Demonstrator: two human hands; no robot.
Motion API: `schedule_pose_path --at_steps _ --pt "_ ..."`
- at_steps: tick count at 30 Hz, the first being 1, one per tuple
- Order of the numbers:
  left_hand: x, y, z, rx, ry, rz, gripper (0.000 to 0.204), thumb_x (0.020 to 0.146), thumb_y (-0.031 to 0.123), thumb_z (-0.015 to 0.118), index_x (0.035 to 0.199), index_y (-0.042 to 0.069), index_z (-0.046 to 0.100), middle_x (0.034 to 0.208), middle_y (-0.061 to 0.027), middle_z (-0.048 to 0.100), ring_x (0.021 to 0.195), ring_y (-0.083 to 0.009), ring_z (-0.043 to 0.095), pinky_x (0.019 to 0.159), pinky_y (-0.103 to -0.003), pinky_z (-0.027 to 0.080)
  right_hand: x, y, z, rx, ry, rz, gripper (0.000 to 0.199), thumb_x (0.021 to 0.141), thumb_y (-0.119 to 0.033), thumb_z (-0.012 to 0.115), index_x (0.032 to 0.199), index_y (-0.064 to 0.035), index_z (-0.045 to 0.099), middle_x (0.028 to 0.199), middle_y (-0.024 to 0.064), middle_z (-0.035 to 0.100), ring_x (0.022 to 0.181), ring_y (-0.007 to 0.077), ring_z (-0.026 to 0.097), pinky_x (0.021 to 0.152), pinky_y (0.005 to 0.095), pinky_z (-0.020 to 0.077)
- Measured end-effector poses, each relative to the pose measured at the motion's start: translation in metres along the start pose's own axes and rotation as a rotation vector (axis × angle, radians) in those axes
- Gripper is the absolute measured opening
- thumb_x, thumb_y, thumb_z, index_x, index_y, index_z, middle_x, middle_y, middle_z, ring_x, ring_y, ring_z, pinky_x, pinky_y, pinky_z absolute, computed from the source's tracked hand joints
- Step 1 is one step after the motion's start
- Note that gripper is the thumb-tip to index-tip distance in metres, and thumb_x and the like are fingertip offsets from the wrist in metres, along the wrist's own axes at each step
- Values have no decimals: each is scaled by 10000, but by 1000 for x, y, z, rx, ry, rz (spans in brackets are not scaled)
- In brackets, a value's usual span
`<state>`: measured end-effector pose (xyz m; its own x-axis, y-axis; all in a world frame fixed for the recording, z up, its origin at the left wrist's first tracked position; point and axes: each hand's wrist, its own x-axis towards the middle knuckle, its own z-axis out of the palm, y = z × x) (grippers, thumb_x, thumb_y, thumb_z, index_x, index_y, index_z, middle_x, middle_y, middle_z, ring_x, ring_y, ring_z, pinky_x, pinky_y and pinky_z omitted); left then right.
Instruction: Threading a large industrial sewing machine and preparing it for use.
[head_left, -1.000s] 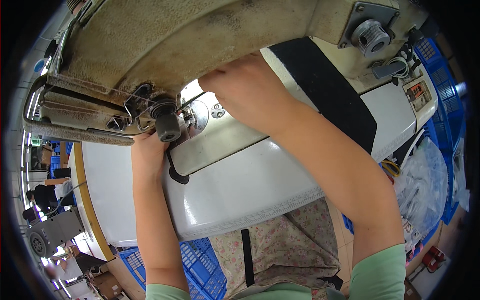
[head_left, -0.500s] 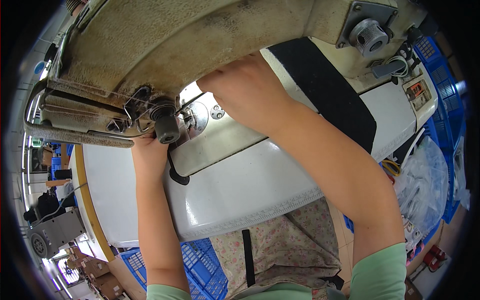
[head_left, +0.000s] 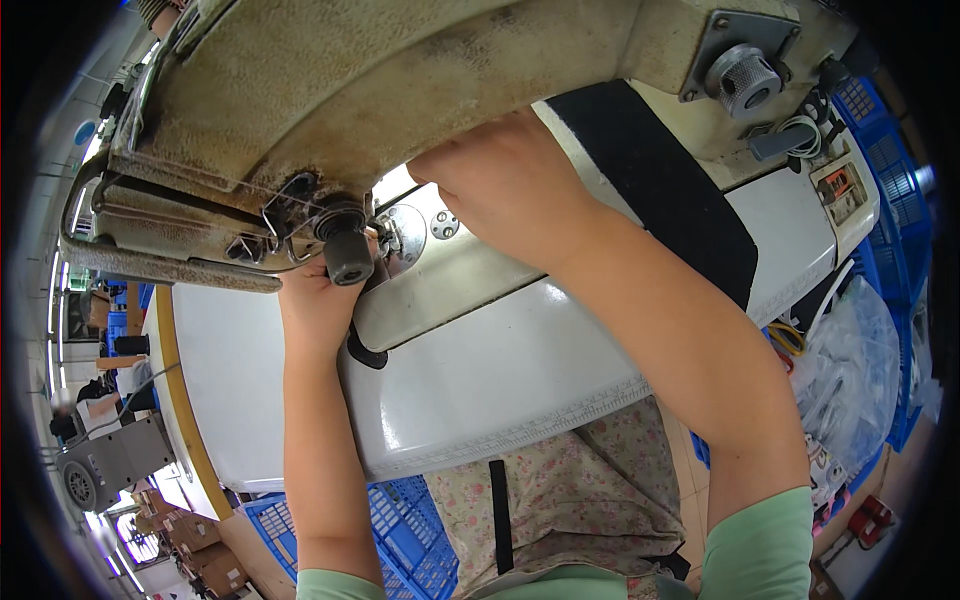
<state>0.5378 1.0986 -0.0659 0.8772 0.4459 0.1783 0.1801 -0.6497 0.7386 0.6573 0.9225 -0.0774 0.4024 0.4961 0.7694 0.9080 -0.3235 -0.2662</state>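
Note:
A worn beige sewing machine (head_left: 400, 90) spans the upper view, its head over a metal bed (head_left: 440, 290) with a round needle plate (head_left: 408, 238). My left hand (head_left: 318, 305) reaches under the head from the near side, its fingers bent and mostly hidden behind a dark knob (head_left: 350, 257); one fingertip shows near the presser foot. Beyond the needle area, my right hand (head_left: 510, 175) is curled below the machine arm. A thin dark rod (head_left: 398, 200) runs from its fingers to the needle area. What the left fingers hold is hidden.
The white tabletop (head_left: 500, 360) has a ruler strip along its near edge. A black pad (head_left: 660, 170) crosses the machine bed. Blue crates (head_left: 405, 530) sit below the table, with clear plastic bags (head_left: 850, 360) at right. A grey motor-like box (head_left: 115, 465) stands at left.
The view has shifted slightly, so everything appears a little further right. My left fingertip now shows beside the knob, closer to the needle area. My right hand keeps its curled pose.

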Motion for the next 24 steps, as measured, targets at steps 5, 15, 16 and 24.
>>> schedule_pose_path --at_steps 5,15,16,24 --pt "0 1 3 10 60 -41 131 766 89 681 797 -31 637 634 62 459 591 -41 401 552 -213 337 0 -1 0 -6 -6 6 127 646 -13 600 704 -124 623 646 15 607 756 200 616 799 356 418" --pt "11 -18 -21 -267 111 -247 144 736 140 672 774 51 565 639 42 463 539 -56 363 496 -229 268 -1 1 1 6 -4 9 152 652 5 589 723 -122 632 675 20 614 758 208 617 753 350 434" --pt "12 -18 -27 -180 82 -317 165 734 144 646 844 55 560 680 31 497 583 -67 416 525 -224 312 0 1 0 15 -21 17 149 653 7 587 719 -120 628 680 21 614 759 209 616 748 350 434" --pt "25 -58 -75 -251 308 -350 233 746 244 660 779 48 539 581 51 419 467 -42 297 426 -225 201 -2 0 2 12 -36 23 147 655 8 582 729 -114 618 676 15 603 739 207 602 731 361 430"
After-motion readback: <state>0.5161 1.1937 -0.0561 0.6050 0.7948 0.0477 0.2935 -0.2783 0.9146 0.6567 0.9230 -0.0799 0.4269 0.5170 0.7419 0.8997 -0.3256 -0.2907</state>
